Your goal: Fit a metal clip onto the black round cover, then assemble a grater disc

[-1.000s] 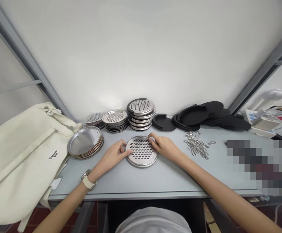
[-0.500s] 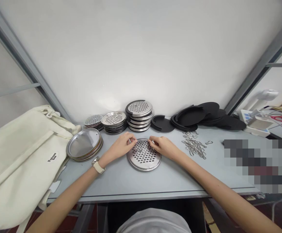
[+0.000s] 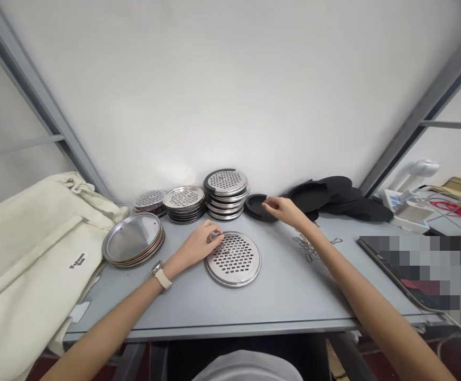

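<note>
A round perforated metal plate (image 3: 233, 260) lies flat in front of me, its slotted face up. My left hand (image 3: 204, 242) is at its upper left edge, fingers curled and the thumb tip at the rim. Over the front right of a round black tray (image 3: 254, 207) with a raised partial rim is my right hand (image 3: 284, 209). Its fingers are bent and seem slightly apart; whether they touch the tray is unclear. Behind the plate stands a stack of perforated plates and black trays (image 3: 227, 184). Metal snap hooks (image 3: 309, 248) lie partly hidden under my right forearm.
Plain metal discs (image 3: 133, 239) are stacked at left beside a cream bag (image 3: 36, 264). More perforated plates (image 3: 183, 198) are piled along the wall. Black trays and discs (image 3: 333, 196) overlap at the back right. A blurred-out device (image 3: 421, 275) and a power strip (image 3: 405, 211) sit at right.
My right hand has left the perforated plate's rim and moved right and away from me to the black tray. My left hand stays at the plate's edge. The view has shifted slightly.
</note>
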Motion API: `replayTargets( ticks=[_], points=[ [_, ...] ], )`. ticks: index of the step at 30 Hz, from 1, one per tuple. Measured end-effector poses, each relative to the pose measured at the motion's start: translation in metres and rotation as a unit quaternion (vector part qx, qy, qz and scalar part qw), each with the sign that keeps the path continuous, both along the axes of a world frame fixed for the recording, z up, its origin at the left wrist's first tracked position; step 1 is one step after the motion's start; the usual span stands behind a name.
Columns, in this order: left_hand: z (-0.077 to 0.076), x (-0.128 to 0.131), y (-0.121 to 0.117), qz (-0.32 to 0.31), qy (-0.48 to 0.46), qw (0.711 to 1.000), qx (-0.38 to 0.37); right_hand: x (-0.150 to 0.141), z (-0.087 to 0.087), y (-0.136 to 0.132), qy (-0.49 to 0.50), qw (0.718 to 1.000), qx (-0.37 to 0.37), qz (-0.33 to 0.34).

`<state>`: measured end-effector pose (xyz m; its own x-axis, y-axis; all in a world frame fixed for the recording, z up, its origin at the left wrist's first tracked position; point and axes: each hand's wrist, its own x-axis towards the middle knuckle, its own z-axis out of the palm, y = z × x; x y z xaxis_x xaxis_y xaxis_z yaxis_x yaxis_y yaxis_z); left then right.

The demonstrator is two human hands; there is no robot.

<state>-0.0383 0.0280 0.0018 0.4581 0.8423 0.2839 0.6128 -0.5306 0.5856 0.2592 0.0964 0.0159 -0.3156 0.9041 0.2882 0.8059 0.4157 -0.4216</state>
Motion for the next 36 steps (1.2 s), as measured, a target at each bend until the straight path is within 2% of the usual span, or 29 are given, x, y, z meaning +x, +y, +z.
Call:
replayTargets(
  ticks=[2,5,10,15,22,24,26,29,32,34,36],
  points=[
    [0.000,-0.001,0.000,0.013,0.000,1.000,0.010,0.006,-0.010,0.006,0.008,1.000,0.004,-0.015],
    [-0.001,-0.002,0.001,0.017,0.005,1.000,0.014,0.003,-0.023,0.009,0.014,1.000,0.003,-0.001],
    [0.000,0.001,0.000,0.000,0.005,1.000,-0.024,-0.009,-0.028,0.011,0.045,0.999,-0.007,0.024],
    [0.003,0.005,-0.004,-0.017,-0.005,1.000,-0.021,-0.008,-0.016,0.007,0.122,0.992,-0.009,-0.014],
    [0.006,0.006,-0.006,0.005,-0.046,0.999,0.017,0.005,0.020,-0.018,0.208,0.977,-0.025,-0.029],
    [0.007,0.006,-0.006,0.013,-0.065,0.998,0.011,0.005,0.031,-0.032,0.223,0.973,-0.053,0.008],
    [0.010,0.006,-0.006,0.006,-0.098,0.995,-0.033,0.003,0.043,-0.048,0.216,0.967,-0.106,0.082],
    [0.012,0.004,-0.004,-0.027,-0.167,0.969,-0.179,-0.010,0.054,-0.073,0.135,0.958,-0.165,0.192],
    [0.012,0.000,-0.001,-0.064,-0.200,0.915,-0.344,-0.034,0.055,-0.093,0.069,0.936,-0.203,0.278],
    [0.010,-0.004,0.002,-0.058,-0.195,0.906,-0.371,-0.053,0.050,-0.102,0.043,0.924,-0.198,0.324],
    [0.009,-0.007,0.007,-0.028,-0.182,0.916,-0.355,-0.070,0.044,-0.105,0.035,0.929,-0.165,0.328]
  ],
)
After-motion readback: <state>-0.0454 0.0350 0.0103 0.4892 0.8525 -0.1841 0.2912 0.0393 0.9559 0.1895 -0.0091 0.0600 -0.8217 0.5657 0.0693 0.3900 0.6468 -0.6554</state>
